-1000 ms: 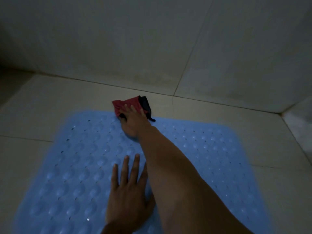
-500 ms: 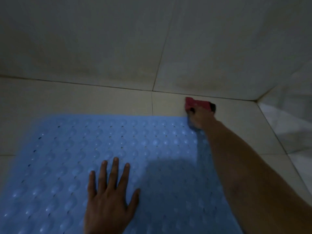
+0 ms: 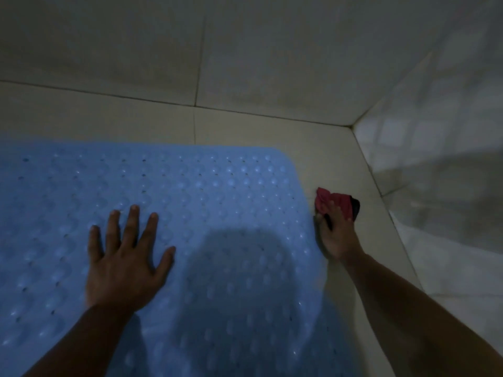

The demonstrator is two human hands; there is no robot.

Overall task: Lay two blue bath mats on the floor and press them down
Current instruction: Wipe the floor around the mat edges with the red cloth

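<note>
From the head camera, one blue bath mat (image 3: 168, 240) lies flat on the tiled floor (image 3: 272, 131), with its far right corner near the corner where the two walls meet. The left hand (image 3: 123, 263) lies flat on the mat with its fingers spread and straight, pressing on it around the middle of what we can see. The right hand (image 3: 336, 235) is just off the mat's right edge, down on the floor, and its fingers are curled around a bunched red cloth (image 3: 333, 204) with a dark part on one side (it is too dim to tell what that dark part is). Only one mat shows here, so the second one would have to be somewhere out of view. What could go wrong? The right hand is busy holding the cloth, so it cannot push with a flat palm, and the right edge of the mat might not stick down well. A loose edge could lift or slide later. The cloth could also get tucked under the mat's edge if the hand slides in, and that would leave a bump. The floor looks smooth and a bit shiny, so the mat may slip sideways if the left hand pushes along it and not straight down.
</note>
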